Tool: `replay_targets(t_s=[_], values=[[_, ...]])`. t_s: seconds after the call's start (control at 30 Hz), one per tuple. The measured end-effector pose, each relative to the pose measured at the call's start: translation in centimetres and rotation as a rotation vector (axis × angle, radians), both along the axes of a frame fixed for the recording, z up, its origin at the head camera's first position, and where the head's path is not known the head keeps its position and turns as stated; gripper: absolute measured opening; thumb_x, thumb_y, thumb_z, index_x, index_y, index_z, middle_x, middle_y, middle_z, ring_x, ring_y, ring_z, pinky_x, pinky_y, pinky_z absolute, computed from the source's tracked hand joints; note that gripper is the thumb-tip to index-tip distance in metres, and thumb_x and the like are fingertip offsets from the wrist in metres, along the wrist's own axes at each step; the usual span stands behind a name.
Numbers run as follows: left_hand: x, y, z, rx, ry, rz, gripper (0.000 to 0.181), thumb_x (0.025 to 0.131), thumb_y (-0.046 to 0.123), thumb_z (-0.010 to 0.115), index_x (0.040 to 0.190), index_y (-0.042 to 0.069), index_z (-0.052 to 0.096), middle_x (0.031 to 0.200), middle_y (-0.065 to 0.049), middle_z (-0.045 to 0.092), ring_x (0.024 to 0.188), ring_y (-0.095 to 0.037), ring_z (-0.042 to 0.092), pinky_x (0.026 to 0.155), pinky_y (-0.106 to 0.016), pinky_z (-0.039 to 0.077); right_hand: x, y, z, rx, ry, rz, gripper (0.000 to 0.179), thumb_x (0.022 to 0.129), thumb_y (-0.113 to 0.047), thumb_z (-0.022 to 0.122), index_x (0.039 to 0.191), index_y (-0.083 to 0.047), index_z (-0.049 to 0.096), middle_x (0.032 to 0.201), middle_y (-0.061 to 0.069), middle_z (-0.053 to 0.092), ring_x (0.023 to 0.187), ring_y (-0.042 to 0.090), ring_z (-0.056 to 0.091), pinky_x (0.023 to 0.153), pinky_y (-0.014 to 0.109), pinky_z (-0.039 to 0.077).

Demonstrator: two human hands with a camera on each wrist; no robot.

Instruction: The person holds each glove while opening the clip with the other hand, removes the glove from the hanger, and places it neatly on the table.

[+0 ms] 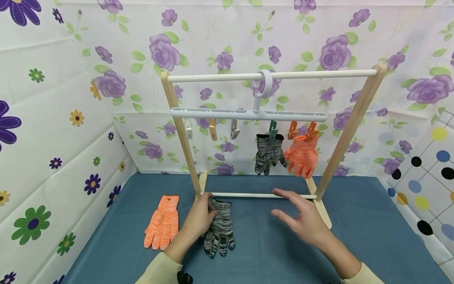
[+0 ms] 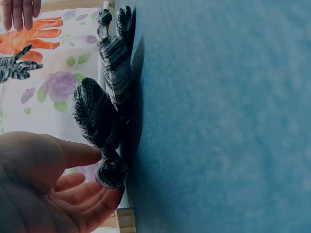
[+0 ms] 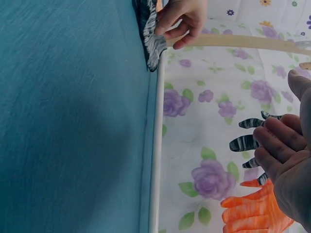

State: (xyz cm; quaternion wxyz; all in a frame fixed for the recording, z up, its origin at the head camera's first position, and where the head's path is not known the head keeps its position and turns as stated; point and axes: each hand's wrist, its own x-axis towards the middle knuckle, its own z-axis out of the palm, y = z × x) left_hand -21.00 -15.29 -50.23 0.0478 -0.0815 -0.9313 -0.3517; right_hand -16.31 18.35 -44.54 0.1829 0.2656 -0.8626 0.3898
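A black-and-grey knitted glove [image 1: 221,228] lies on the blue cloth, fingers toward me. At its left edge near the cuff, my left hand [image 1: 199,215] pinches the knit; the left wrist view shows the thumb [image 2: 82,154] on one side and curled fingers below. My right hand [image 1: 305,219] hovers over the cloth on the right, fingers spread and holding nothing. Left of the left forearm an orange glove [image 1: 164,223] lies flat. Another grey glove [image 1: 268,154] and an orange glove [image 1: 302,156] hang from clothespins ahead.
A wooden rack [image 1: 344,134] with white rods [image 1: 220,77] stands ahead. From its top rod hangs a light-grey hanger [image 1: 220,113] with several clothespins; the white [image 1: 189,129], yellow-orange [image 1: 213,130] and grey [image 1: 235,130] ones on the left hold nothing. Flowered sheets enclose the back and sides.
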Motion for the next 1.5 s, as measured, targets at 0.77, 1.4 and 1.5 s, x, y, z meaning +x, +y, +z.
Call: replay_targets(t_s=[0.77,1.4,1.5], values=[[0.9,3.0,5.3,0.095,0.199,-0.068,0.058,0.098,0.029,0.082,0.146,0.009,0.057,0.133,-0.012,0.065,0.114,-0.029,0.066,0.088,-0.047,0.057,-0.1,1.4,1.4,-0.011,0.072,-0.068,0.064,0.093,-0.016,0.086,0.151,-0.023,0.060,0.144,-0.002,0.065,0.131,0.022,0.063,0.098,0.051,0.054],[-0.1,6.1,10.1,0.424,0.263,-0.264,0.054,0.101,0.030,0.077,0.149,0.016,0.056,0.142,-0.002,0.062,0.124,-0.025,0.064,0.104,-0.045,0.053,-1.9,2.4,7.0,-0.043,0.236,-0.072,0.067,0.088,-0.001,0.086,0.149,-0.008,0.061,0.144,0.005,0.065,0.123,0.025,0.066,0.097,0.013,0.044],[-0.5,6.4,10.6,0.468,0.261,-0.281,0.053,0.101,0.029,0.077,0.149,0.016,0.057,0.143,-0.001,0.061,0.126,-0.026,0.064,0.105,-0.048,0.052,-2.3,2.4,7.9,-0.040,0.255,-0.078,0.067,0.088,-0.002,0.086,0.149,-0.009,0.061,0.142,0.004,0.066,0.115,0.022,0.067,0.083,0.015,0.046]])
